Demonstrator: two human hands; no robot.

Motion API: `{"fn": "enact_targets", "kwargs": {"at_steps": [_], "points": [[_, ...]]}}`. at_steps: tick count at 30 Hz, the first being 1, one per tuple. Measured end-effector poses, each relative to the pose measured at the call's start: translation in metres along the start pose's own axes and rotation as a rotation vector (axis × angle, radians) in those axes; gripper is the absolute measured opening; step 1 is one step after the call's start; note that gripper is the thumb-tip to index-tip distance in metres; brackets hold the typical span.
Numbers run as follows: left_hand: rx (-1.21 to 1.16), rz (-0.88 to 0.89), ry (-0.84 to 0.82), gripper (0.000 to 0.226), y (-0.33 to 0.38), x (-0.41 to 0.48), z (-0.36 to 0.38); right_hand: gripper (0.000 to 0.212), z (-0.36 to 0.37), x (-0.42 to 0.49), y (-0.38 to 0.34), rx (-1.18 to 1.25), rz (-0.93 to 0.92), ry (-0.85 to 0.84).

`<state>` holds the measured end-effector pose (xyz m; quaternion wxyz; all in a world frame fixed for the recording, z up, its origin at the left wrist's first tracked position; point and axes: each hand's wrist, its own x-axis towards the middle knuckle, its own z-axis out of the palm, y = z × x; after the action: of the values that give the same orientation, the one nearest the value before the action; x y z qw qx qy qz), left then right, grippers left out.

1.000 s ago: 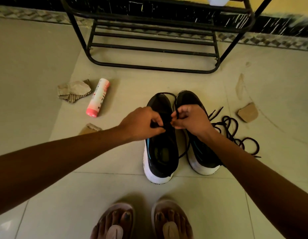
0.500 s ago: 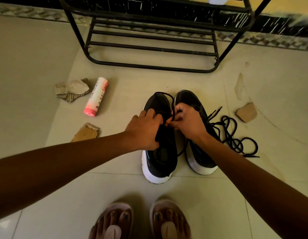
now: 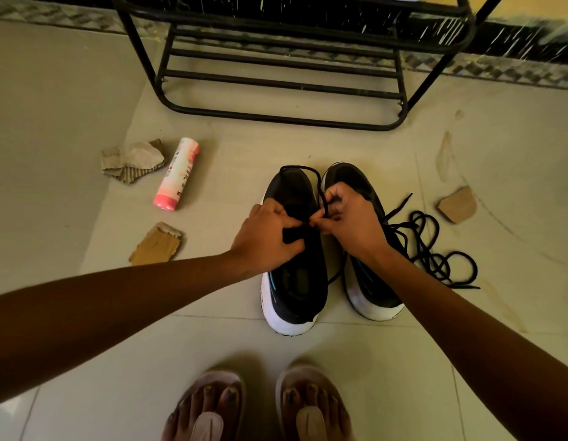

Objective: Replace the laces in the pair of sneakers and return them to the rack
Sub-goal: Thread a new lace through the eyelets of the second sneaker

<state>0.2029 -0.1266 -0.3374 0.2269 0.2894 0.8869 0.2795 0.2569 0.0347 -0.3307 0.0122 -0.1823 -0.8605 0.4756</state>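
Just right of the frame's centre, two black sneakers with thick white soles stand side by side on the floor, heels towards the bottom of the frame and toes towards the top. The sneaker on the left (image 3: 295, 281) is the one in hand. A black lace (image 3: 303, 169) loops out over its toe and runs back down to the eyelets, where both hands meet. The left hand (image 3: 266, 240) comes in from the lower left and lies across the sneaker's upper, fingers curled, pinching a black fold of the upper between thumb and fingertips. The right hand (image 3: 352, 218) comes in from the lower right, fingers curled tight, pinching the lace right beside the left hand's fingertips. Its wrist and forearm cross over the second sneaker (image 3: 371, 291), which touches or nearly touches the first along its inner side. How many eyelets are threaded cannot be made out under the hands.

Just right of the second sneaker, a loose lace (image 3: 435, 249) lies in a black tangle of coils on the pale floor tiles (image 3: 340, 144). Further right lies a scrap of cardboard (image 3: 457, 205).

To the left of the sneakers, another torn cardboard piece (image 3: 157, 245) lies flat, and above it a pink-and-white spray can (image 3: 177, 173) lies on its side next to a crumpled cardboard scrap (image 3: 133, 160).

Across the top of the frame stands a black metal shoe rack (image 3: 276, 84), well apart from the sneakers. At the bottom edge, two feet in sandals (image 3: 209, 405) point towards the sneakers.
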Motion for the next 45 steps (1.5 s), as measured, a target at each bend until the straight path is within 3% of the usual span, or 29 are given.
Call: {"fn": "enact_targets", "kwargs": {"at_steps": [2,9,18,23,29,45], "points": [[-0.103,-0.049,0.003,0.051,-0.001,0.003,0.001,0.025,-0.001,0.0,-0.002,-0.06,-0.052,-0.018],[-0.274,-0.121,0.018,0.028,0.0,0.009,0.001,0.027,-0.001,0.006,-0.009,-0.283,-0.165,-0.083],[-0.329,-0.102,0.022,0.029,-0.006,0.013,0.006,0.03,-0.002,0.001,0.0,0.297,0.168,-0.057],[-0.353,-0.068,0.011,0.029,-0.008,0.013,0.008,0.03,0.002,0.001,-0.001,0.23,0.131,-0.017],[-0.377,-0.057,0.015,0.03,-0.012,0.015,0.009,0.031,0.002,0.001,-0.001,0.442,0.217,-0.006],[-0.415,-0.096,0.016,0.031,-0.014,0.017,0.012,0.033,0.013,-0.006,0.001,0.407,0.167,0.092]]}}
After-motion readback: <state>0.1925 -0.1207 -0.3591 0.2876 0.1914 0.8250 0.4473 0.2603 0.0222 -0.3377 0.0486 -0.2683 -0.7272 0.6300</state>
